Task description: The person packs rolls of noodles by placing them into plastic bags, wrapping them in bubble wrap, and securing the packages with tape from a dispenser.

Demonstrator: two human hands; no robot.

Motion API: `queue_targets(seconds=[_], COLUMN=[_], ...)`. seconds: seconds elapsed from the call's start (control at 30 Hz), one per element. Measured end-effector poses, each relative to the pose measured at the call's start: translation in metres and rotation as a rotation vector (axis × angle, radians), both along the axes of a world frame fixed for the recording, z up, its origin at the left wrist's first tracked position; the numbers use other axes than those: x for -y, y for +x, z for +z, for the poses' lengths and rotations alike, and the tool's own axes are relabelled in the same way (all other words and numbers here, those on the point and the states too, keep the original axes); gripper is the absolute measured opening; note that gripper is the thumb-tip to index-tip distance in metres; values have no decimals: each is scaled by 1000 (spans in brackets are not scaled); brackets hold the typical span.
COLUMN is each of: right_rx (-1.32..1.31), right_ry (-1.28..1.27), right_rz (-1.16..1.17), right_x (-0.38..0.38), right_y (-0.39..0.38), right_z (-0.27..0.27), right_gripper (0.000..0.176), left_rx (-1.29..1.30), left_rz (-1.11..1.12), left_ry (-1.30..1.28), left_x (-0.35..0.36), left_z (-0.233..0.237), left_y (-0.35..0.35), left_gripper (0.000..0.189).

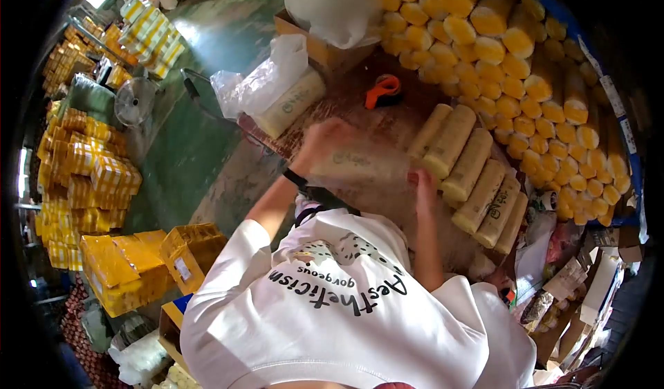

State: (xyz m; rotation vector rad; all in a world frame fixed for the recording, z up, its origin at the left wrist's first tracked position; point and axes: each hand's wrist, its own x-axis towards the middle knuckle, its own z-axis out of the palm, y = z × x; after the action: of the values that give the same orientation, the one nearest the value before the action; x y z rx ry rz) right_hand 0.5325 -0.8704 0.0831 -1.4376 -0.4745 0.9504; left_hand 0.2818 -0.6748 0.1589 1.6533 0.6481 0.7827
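A clear plastic bag [356, 164] with green print stretches between my two hands over the dark red tabletop. My left hand [330, 138], with a black band at the wrist, is at the bag's left end; motion smears its fingers. At the other end, my right hand [423, 180] has its fingers closed at the bag's edge. Beside my right hand lies a row of pale wrapped rolls [449, 143] with dark print. Past my left hand, a plastic-covered stack of printed bags [294, 102] rests at the table's edge. An orange-and-black tape dispenser [382, 92] sits farther back.
Yellow-ended rolls [491, 43] are piled high at the right behind a blue frame [581, 36]. A cardboard box [325, 50] with white plastic stands beyond the table. Taped yellow cartons [128, 271] and a fan [135, 102] stand on the left. Clutter fills the lower right.
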Motion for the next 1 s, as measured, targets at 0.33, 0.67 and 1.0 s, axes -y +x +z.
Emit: queue_targets(seconds=[0.33, 0.67, 1.0], right_rx=[1301, 705, 1210], right_ry=[-200, -629, -90], right_rz=[448, 1318, 1313], right_x=[-110, -174, -54], right_y=[-1, 26, -19], right_z=[27, -32, 12], right_gripper=[42, 51, 32], left_rx=[-912, -1170, -647], left_rz=[-165, -472, -408], left_ry=[404, 441, 834], left_x=[-88, -99, -5], left_z=[-85, -99, -29], left_y=[-37, -11, -71], left_gripper=[32, 32, 16])
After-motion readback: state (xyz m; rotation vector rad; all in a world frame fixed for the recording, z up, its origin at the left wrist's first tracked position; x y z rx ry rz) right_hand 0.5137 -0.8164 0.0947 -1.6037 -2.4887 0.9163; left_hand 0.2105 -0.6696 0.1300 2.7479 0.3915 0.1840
